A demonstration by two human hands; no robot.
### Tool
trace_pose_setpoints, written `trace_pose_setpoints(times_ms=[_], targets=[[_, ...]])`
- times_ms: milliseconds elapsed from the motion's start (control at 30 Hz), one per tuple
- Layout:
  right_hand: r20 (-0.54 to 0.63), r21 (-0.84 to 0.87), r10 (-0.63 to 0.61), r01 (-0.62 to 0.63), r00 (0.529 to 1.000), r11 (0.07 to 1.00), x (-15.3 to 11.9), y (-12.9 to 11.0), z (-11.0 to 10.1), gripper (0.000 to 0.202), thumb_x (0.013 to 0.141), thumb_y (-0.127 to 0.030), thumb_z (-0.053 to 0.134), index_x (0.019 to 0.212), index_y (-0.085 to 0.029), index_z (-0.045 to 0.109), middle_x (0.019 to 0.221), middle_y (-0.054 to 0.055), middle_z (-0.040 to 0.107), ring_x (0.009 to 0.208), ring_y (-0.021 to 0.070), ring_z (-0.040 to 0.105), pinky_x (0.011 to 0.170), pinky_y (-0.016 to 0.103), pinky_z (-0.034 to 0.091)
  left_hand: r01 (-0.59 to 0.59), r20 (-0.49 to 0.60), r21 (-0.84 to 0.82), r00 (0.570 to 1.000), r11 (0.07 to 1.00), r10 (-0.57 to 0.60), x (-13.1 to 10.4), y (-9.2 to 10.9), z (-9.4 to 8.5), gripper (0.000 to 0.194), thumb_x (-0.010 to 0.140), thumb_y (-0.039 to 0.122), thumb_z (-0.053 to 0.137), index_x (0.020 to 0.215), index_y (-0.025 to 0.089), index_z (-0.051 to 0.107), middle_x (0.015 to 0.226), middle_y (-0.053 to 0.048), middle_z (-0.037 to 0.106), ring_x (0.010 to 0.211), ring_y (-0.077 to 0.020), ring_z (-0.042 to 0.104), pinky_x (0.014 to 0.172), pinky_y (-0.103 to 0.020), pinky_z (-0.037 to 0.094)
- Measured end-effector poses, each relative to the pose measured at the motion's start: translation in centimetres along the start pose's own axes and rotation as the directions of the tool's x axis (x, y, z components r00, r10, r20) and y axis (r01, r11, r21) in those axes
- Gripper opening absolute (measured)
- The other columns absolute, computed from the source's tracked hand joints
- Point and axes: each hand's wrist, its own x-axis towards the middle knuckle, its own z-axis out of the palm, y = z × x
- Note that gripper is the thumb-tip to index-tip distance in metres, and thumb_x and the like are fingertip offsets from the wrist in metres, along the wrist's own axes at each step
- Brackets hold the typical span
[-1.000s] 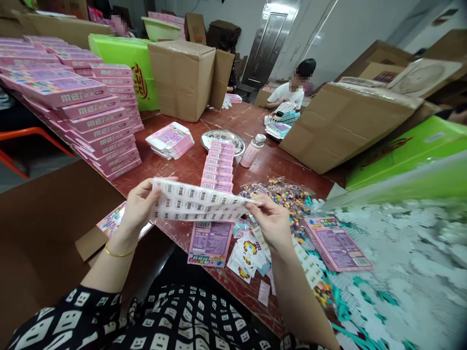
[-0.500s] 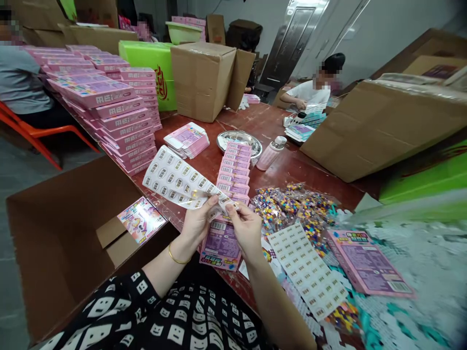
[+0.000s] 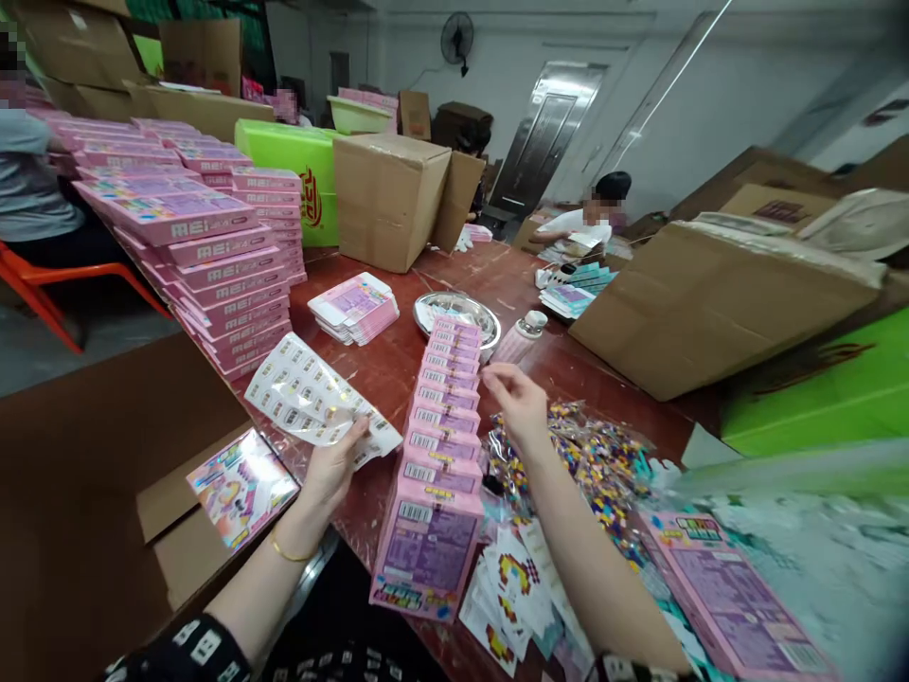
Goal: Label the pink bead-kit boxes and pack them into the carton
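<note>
My left hand (image 3: 335, 472) grips the lower right edge of a white sheet of oval stickers (image 3: 302, 390), which slants up to the left over the table. In front of me runs an overlapping row of pink boxes (image 3: 435, 530), barcode ends showing. My right hand (image 3: 522, 403) is at the right side of the row, near its far end, with thumb and forefinger pinched together. Whatever is in the pinch is too small to make out. Beneath my right forearm lie printed cards (image 3: 507, 587) and clear bags of colourful small pieces (image 3: 597, 455).
Tall stacks of pink boxes (image 3: 227, 275) stand at the left, with flat cartons (image 3: 355, 308) nearer. A metal dish (image 3: 490, 327) and a bottle (image 3: 524, 336) sit behind the row. Cardboard boxes (image 3: 717, 303) border the table. An open carton (image 3: 92, 455) is at lower left; co-workers sit beyond.
My hands have come apart. The left has moved left with the sticker sheet; the right has reached forward to the row's far end. The view has tilted upward.
</note>
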Motion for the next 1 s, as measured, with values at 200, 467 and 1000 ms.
trace_pose_setpoints(times_ms=[200,467,1000], targets=[[-0.010,-0.161,0.185,-0.184,0.983,0.970,16.0,10.1,0.3,0.037,0.072,-0.052,0.075,0.070,-0.017,0.063,0.069,0.002,0.064,0.071,0.0179,0.061,0.073,0.035,0.052,0.344,0.077,-0.119,0.938,0.931,-0.337,9.5,-2.9,-4.7,0.015,0.092,0.009,0.055,0.086,0.015,0.067,0.076,-0.003,0.074,0.071,-0.0160,0.073,0.085,-0.034,0.059],[0.213,-0.290,0.325,-0.258,0.922,0.922,22.5,18.0,2.5,0.021,0.091,-0.032,0.066,0.084,-0.013,0.064,0.080,0.000,0.066,0.070,0.0120,0.063,0.069,0.030,0.055,0.476,0.477,-0.086,0.791,0.875,-0.383,22.4,-9.5,-0.6,0.028,0.096,0.020,0.045,0.077,0.017,0.065,0.132,-0.010,0.065,0.138,-0.0233,0.046,0.117,-0.041,0.030],[0.283,-0.166,0.198,-0.156,0.938,0.974,23.0,21.5,1.9,0.032,0.061,-0.036,0.080,0.085,-0.021,0.066,0.091,0.007,0.074,0.093,0.0250,0.069,0.091,0.043,0.054,0.400,0.243,0.016,0.887,0.916,-0.392,29.0,-17.6,7.0,0.023,0.090,0.030,0.058,0.096,0.010,0.070,0.089,-0.013,0.076,0.101,-0.0314,0.071,0.095,-0.043,0.054]])
